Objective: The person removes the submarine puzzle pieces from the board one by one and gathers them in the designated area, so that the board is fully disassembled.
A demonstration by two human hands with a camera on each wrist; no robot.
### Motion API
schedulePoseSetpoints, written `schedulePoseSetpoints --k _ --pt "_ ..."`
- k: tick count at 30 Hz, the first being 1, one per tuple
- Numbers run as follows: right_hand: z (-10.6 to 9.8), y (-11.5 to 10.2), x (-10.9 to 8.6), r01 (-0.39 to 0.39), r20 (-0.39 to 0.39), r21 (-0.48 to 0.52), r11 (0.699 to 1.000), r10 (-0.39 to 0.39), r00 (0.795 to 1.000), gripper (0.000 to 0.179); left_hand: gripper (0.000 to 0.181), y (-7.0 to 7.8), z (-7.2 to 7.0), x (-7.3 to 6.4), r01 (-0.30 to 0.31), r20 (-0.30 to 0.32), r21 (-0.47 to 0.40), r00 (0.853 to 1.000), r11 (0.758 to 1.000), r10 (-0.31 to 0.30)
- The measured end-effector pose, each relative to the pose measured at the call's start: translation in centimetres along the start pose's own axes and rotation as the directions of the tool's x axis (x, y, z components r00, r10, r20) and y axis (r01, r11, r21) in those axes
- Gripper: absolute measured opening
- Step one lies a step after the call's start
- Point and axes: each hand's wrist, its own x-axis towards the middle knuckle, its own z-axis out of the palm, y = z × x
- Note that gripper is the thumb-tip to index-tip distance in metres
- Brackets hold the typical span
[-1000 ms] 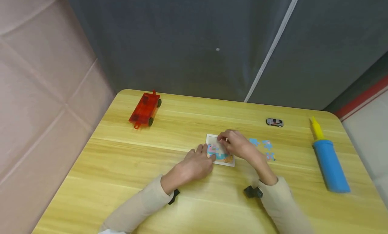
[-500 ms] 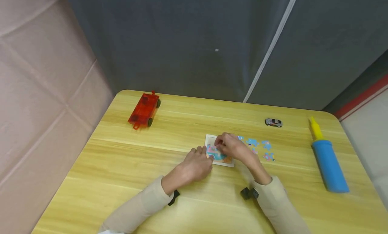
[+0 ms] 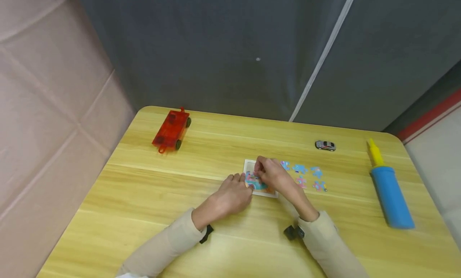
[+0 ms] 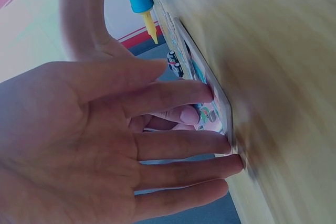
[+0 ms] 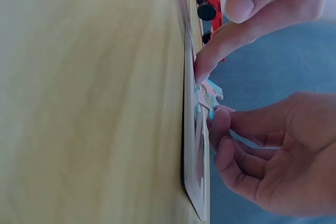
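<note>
A small white-framed jigsaw tray (image 3: 267,195) lies on the table, its lower part filled with a pink, blue and orange picture. My left hand (image 3: 235,195) rests at the tray's left side, its fingers straight and touching the edge in the left wrist view. Over the tray, my right hand (image 3: 275,176) pinches a jigsaw piece (image 5: 212,92) between thumb and fingers. That piece tilts up from the tray in the right wrist view, and the fingertips partly cover it. Right of the tray lie several loose pieces (image 3: 299,169), blue and pink.
At the back left of the wooden table (image 3: 144,214) stands a red toy wagon base (image 3: 171,130) with black wheels. A small silver toy car (image 3: 325,145) is at the back right. A blue hand pump (image 3: 393,198) with a yellow nozzle lies along the right side.
My right hand has shifted slightly left and down over the tray, uncovering more of the loose pieces beside it. The left hand stays nearly still at the tray's edge.
</note>
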Motion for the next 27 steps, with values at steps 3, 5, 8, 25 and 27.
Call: schedulePoseSetpoints --k 3,5,8,25,27 --pt "-0.2 0.3 0.0 0.007 0.002 0.028 1.000 -0.007 1.000 0.010 0.045 0.0 0.0 0.0 0.005 0.011 -0.003 1.000 1.000 -0.005" --pt "-0.8 0.6 -0.2 0.013 0.015 0.067 0.998 -0.014 1.000 0.009 0.046 0.1 0.0 0.0 0.013 0.021 -0.008 1.000 1.000 -0.013" --pt "-2.8 1.8 -0.7 0.029 0.036 0.114 0.993 -0.033 0.999 0.009 0.047 0.2 -0.1 0.0 0.023 0.023 -0.011 0.999 1.000 -0.022" --pt "-6.7 5.9 -2.7 -0.140 0.191 0.028 0.990 0.132 0.973 0.020 0.046 0.4 0.1 -0.1 0.023 0.010 0.002 1.000 1.000 -0.023" --pt "-6.5 5.7 -2.7 -0.154 0.183 0.021 0.988 0.148 0.972 0.021 0.046 0.4 0.1 -0.1 0.021 0.003 0.002 1.000 1.000 -0.021"
